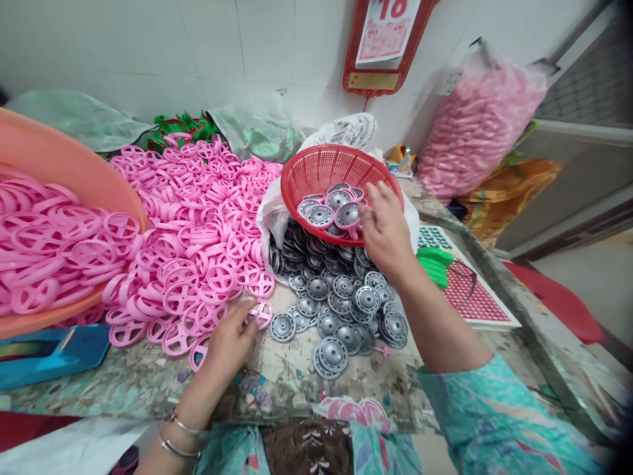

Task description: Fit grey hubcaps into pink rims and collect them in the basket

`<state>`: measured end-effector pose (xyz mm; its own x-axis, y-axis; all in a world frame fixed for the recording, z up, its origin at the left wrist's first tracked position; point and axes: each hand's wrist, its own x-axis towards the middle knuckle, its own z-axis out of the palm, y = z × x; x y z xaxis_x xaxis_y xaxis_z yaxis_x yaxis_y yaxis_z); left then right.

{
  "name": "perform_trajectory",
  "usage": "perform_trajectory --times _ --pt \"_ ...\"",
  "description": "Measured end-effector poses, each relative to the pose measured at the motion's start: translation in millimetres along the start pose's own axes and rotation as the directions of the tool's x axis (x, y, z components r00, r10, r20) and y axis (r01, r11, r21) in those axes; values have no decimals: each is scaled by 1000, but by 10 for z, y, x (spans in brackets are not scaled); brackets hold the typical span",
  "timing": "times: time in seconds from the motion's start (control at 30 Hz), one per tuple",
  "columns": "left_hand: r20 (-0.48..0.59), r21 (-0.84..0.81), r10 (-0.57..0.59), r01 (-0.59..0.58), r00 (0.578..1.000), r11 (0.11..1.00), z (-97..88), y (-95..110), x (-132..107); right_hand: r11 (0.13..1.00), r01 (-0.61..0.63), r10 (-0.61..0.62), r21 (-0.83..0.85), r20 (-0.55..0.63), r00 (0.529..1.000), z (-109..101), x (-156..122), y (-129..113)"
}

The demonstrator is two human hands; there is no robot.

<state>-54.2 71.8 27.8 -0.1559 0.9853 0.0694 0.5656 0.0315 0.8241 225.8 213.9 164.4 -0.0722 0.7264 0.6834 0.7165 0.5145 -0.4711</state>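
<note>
My left hand (230,340) pinches a pink plastic wheel ring (261,312) at the near edge of a big heap of pink rings (198,218) on the worn table. My right hand (386,231) hovers at the rim of a red plastic basket (321,168), its fingers curled by an assembled pink-and-silver wheel (349,214); I cannot tell whether it grips that wheel. The basket holds several such wheels. Below it, silver hub discs (341,316) spill from a white bag onto the table between my two hands.
An orange basin (59,161) full of pink rings stands at left, with a blue tray (54,353) before it. A large clear bag of pink parts (477,125) leans at the back right. A green part (435,264) lies on a sticker sheet (469,293).
</note>
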Motion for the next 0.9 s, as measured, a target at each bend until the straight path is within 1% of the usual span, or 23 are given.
perform_trajectory --times 0.07,0.1,0.17,0.2,0.23,0.27,0.33,0.4,0.43,0.47,0.53,0.6,0.67,0.7,0.73,0.77,0.8,0.83,0.87,0.9 --pt "26 126 81 -84 996 988 82 -39 -14 997 61 -59 -51 45 997 13 -136 -53" --pt "40 169 119 -124 992 978 119 -48 -20 994 91 -89 -55 46 995 22 -241 -98" --pt "70 238 194 -205 979 949 165 -52 -22 985 170 -168 -37 52 984 38 -508 -212" --pt "82 267 223 -237 971 934 173 -50 -20 975 222 -220 -19 78 972 46 -661 -274" --pt "88 292 241 -257 966 921 172 -45 -16 958 288 -287 16 163 944 56 -819 -335" --pt "84 307 250 -264 965 914 167 -38 -11 936 347 -349 60 283 893 71 -977 -393" --pt "42 317 244 -245 969 916 154 -20 -5 913 398 -391 91 478 787 128 -1263 -494" --pt "-19 296 216 -201 976 934 151 3 -5 900 427 -385 90 626 678 228 -1482 -567" --pt "-52 268 194 -174 980 948 154 15 -6 894 441 -376 81 670 640 292 -1562 -593" --pt "-80 228 167 -145 983 963 158 28 -9 888 455 -369 69 697 614 362 -1621 -612" --pt "-105 108 96 -85 990 991 157 57 -14 868 494 -372 47 719 587 501 -1689 -630" --pt "-100 -68 -13 6 995 998 133 92 -21 836 547 -403 43 723 560 612 -1703 -628" --pt "-72 -258 -164 141 984 956 87 129 -27 808 586 -447 64 715 537 669 -1685 -613" --pt "-53 -351 -248 214 967 912 59 148 -30 804 588 -466 82 702 539 676 -1669 -602" --pt "-29 -445 -324 278 946 852 32 167 -31 815 571 -474 102 682 556 669 -1651 -591" --pt "4 -540 -383 324 924 777 8 187 -30 837 532 -474 127 656 588 651 -1630 -583" --pt "47 -635 -422 353 905 687 -11 208 -27 868 471 -458 159 623 634 623 -1608 -580" --pt "94 -725 -446 368 890 582 -23 232 -20 904 383 -417 190 583 697 590 -1583 -585" --pt "144 -799 -456 375 879 470 -26 261 -11 937 270 -348 221 536 769 555 -1558 -600" --pt "192 -851 -459 380 867 362 -20 296 0 957 139 -252 257 489 835 520 -1531 -624"
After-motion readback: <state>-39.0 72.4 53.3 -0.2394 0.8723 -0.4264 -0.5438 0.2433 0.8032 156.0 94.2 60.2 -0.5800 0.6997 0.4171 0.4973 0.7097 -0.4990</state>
